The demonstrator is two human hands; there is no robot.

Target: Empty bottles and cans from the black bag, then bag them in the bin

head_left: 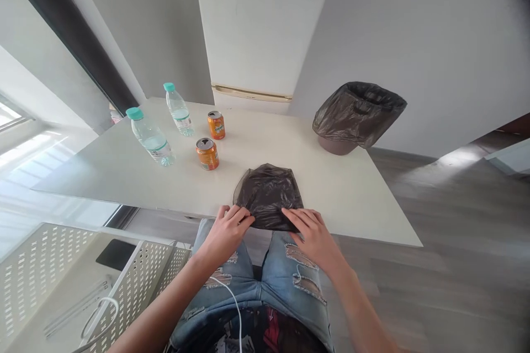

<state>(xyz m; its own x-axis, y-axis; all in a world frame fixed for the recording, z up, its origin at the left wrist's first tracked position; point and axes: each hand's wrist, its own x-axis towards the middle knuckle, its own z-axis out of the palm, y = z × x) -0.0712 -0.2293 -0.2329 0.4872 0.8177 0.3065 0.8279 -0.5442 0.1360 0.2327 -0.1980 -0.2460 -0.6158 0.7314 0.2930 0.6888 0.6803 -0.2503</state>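
A black plastic bag (271, 190) lies bunched at the near edge of the white table, right in front of me. It looks like a bin liner; whether anything sits under or inside it I cannot tell. My left hand (232, 226) pinches the bag's near left edge, and my right hand (310, 231) has its near right edge between thumb and fingers. Farther off at the right, another dark bag (356, 116) lines a brown bin (337, 146), its mouth gaping and its rim spilling over the sides.
Two clear bottles with teal caps, a nearer one (153, 140) and a farther one (179, 110), stand left on the table (265, 140). Beside them are two orange cans (207, 154). A white perforated rack (136, 281) holding a dark flat object (116, 254) is at lower left. A white cable (234, 298) crosses my lap.
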